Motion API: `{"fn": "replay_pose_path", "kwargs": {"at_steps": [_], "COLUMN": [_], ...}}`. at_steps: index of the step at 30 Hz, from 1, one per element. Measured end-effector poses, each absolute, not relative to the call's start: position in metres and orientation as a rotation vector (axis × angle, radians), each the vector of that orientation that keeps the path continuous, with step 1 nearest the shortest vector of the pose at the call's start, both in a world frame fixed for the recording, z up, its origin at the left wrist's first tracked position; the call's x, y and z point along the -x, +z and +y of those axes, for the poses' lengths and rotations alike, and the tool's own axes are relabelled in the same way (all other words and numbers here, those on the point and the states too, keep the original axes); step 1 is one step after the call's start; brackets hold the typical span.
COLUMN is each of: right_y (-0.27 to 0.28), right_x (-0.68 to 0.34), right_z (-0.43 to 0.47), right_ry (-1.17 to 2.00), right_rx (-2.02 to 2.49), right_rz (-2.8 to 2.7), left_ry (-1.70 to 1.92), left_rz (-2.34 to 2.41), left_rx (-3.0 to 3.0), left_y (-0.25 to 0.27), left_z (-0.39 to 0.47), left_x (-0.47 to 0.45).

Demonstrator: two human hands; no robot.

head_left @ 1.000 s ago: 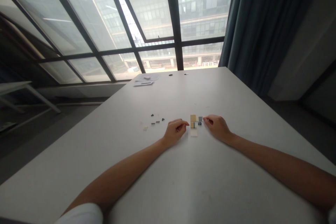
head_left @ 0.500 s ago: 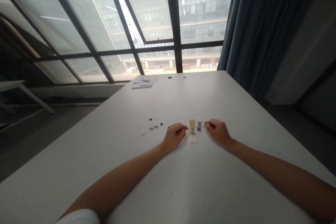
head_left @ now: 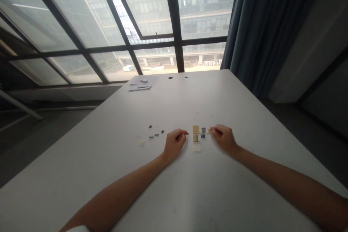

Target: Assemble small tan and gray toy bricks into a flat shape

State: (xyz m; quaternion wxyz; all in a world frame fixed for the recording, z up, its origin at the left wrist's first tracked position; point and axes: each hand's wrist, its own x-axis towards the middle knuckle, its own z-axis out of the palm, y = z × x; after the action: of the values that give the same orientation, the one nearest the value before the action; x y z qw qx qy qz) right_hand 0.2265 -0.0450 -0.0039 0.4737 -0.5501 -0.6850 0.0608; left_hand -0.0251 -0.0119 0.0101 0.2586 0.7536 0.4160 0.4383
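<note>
My right hand (head_left: pixel 225 139) is closed in a pinch, its fingertips on a small pale-yellow building brick (head_left: pixel 209 130) at the right end of a row. Beside that brick lie a dark grey brick piece (head_left: pixel 203 130) and a studded tan plate (head_left: pixel 195 129). Just below are a smaller tan and grey piece (head_left: pixel 195 138) and a dark little piece (head_left: pixel 203 136). A flat cream plate (head_left: pixel 197 147) is nearest to me. Left of these, my left hand (head_left: pixel 174 145) rests on the table with curled fingers, and nothing shows in it.
On the white table (head_left: pixel 152 188), several small dark and grey pieces (head_left: pixel 156 135) and a pale piece (head_left: pixel 142 143) lie left of my left hand. Papers (head_left: pixel 140 86) and a black round object (head_left: pixel 170 77) are at the far edge, by the windows.
The view has shifted slightly. My left hand has drawn a little to the left, away from the tan plates. My right hand stays at the row's right end.
</note>
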Motion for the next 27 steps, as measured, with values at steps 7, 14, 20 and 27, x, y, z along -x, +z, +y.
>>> {"fn": "replay_pose_path", "kwargs": {"at_steps": [7,14,20,27], "right_y": [-0.004,-0.002,0.0,0.001], "right_x": [-0.226,-0.225,-0.227,-0.233], "right_z": [-0.052,-0.057,-0.057,-0.05], "right_ry": [0.227,0.138,0.125,0.155], "right_rx": [1.224,1.301,1.502,1.521], "right_rz": [-1.836,-1.666,-1.219,-0.787], "left_ry": [1.212,1.196,1.248,1.152], "left_rz": [1.187,1.205,1.231,1.226], "left_rx": [-1.955,-1.822,-1.723,-1.366], "left_y": [0.012,0.009,0.01,0.015], "left_z": [-0.011,-0.006,-0.004,0.009], "left_x": [0.026,0.027,0.027,0.031]}}
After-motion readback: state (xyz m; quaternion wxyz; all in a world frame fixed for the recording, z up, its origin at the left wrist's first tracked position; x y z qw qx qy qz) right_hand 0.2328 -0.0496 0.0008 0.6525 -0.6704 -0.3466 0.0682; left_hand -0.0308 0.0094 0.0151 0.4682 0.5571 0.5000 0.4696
